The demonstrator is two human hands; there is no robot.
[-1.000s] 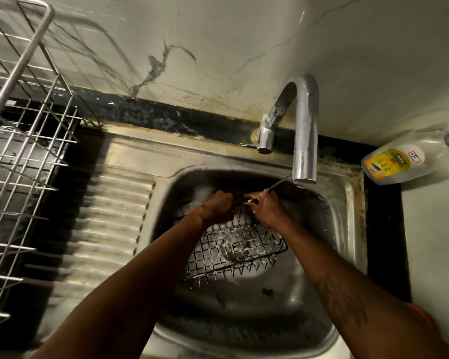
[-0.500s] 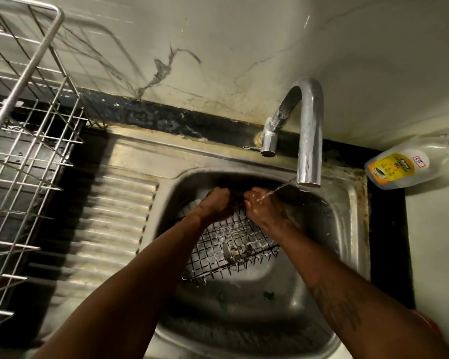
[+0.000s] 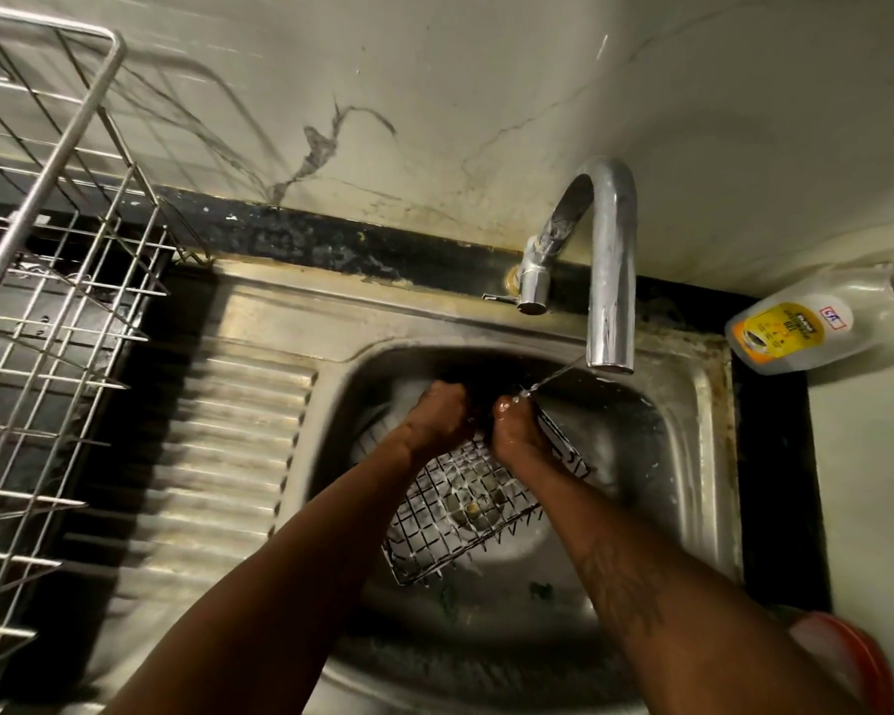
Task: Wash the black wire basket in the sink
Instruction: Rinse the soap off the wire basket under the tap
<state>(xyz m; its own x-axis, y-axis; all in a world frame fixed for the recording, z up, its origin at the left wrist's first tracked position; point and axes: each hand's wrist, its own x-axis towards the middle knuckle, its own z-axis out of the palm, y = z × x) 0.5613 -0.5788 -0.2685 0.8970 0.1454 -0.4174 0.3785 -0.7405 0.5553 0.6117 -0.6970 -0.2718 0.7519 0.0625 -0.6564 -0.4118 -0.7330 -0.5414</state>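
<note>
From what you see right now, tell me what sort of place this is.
Most likely a home kitchen's washing-up corner: a steel sink with a ribbed drainboard, a chrome tap trickling water over the basin, and a wire dish rack standing to the left.

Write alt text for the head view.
The left hand and right hand hold a black wire basket tilted in the sink under a stream from the tap. A dish rack stands left; a bottle lies right.

Item counts
Saw 1 sink (image 3: 708,456), 1 wire basket (image 3: 450,528), 1 tap (image 3: 610,260), 1 bottle (image 3: 796,332), 1 dish rack (image 3: 47,172), 2 hands: left hand (image 3: 442,412), right hand (image 3: 514,428).
</note>
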